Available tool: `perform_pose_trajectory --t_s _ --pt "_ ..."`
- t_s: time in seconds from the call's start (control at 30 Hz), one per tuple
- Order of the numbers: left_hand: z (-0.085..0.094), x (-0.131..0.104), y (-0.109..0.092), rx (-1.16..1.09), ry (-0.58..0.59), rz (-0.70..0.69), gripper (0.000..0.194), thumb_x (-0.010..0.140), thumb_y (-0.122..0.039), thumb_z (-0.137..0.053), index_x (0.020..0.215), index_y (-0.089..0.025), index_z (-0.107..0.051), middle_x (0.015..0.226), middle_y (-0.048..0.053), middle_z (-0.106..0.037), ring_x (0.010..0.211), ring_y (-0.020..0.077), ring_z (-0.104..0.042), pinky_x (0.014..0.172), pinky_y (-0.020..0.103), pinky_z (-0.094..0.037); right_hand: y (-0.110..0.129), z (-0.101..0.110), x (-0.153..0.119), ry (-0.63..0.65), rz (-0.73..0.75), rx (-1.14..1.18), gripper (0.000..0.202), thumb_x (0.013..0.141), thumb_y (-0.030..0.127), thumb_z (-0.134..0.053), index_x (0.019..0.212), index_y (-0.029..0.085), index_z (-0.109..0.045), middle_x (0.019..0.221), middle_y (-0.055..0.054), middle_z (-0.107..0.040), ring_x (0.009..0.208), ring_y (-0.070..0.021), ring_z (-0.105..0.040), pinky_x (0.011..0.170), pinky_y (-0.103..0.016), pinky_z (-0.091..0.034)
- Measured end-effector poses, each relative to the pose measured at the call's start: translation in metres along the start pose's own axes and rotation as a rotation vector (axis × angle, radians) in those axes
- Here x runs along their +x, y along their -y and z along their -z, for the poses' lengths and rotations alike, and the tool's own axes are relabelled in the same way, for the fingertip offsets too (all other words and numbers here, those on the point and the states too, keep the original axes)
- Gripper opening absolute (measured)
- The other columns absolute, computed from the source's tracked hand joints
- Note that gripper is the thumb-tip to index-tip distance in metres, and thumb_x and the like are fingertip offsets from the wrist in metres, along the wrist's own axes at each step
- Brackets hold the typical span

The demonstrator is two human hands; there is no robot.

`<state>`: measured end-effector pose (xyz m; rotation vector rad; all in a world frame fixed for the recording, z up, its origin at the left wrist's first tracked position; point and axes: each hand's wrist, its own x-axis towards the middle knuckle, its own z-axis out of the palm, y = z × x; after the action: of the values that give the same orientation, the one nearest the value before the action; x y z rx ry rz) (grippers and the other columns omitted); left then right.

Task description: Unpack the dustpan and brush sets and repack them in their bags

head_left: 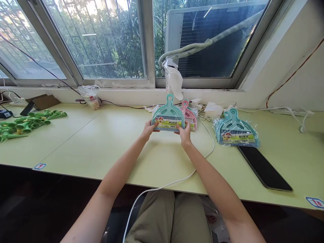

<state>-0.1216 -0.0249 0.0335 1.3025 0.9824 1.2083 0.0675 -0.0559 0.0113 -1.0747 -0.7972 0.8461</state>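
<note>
Table has stack of teal dustpan sets at R, prob. parked within reach. Held teal set is upright over table ctr., partly hiding pink set; L hand & R hand pinch its lower corners, prob. for steadiness.

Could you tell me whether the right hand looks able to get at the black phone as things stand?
Probably yes: the phone lies largely uncovered, though the right hand is helping hold the teal dustpan set.
</note>
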Motion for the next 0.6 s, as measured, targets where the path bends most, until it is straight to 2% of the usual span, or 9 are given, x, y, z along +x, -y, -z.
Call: perform_pose_trajectory --t_s 0.1,0.23,0.4,0.6 --pt "-0.001 -0.001 0.000 0.040 -0.009 -0.029 0.048 0.070 -0.050 -0.075 0.100 -0.015 -0.061 0.098 0.008 -0.070 0.084 0.0199 -0.067 0.059 0.028 -0.059 0.000 0.003 0.004 -0.002 -0.015 0.002 0.044 0.064 0.041 -0.075 0.093 0.026 -0.046 0.094 -0.001 -0.064 0.082 -0.0173 -0.064 0.055 -0.028 -0.060" --pt "-0.004 -0.002 0.002 0.089 0.058 -0.062 0.055 0.069 -0.051 -0.076 0.107 -0.016 -0.059 0.104 0.009 -0.070 0.082 0.0201 -0.069 0.056 0.027 -0.058 0.004 0.007 0.008 0.010 -0.007 -0.026 0.040 0.062 0.041 -0.074 0.087 0.025 -0.047 0.087 0.001 -0.062 0.078 -0.0154 -0.062 0.051 -0.024 -0.056" --pt "-0.001 0.002 0.010 0.074 0.057 -0.082 0.057 0.065 -0.052 -0.079 0.102 -0.015 -0.055 0.088 0.006 -0.070 0.059 0.0169 -0.069 0.046 0.024 -0.052 0.007 0.007 0.009 0.092 -0.003 -0.022 0.041 0.061 0.042 -0.076 0.086 0.024 -0.048 0.085 0.001 -0.062 0.078 -0.0154 -0.062 0.051 -0.023 -0.055" --pt "-0.002 0.005 0.016 0.055 0.008 -0.104 0.057 0.071 -0.059 -0.071 0.101 -0.014 -0.054 0.079 0.004 -0.070 0.052 0.0151 -0.066 0.043 0.024 -0.050 0.005 0.014 0.016 0.230 -0.131 0.008 0.038 0.066 0.044 -0.077 0.087 0.025 -0.052 0.087 0.001 -0.063 0.078 -0.0159 -0.063 0.054 -0.027 -0.059"
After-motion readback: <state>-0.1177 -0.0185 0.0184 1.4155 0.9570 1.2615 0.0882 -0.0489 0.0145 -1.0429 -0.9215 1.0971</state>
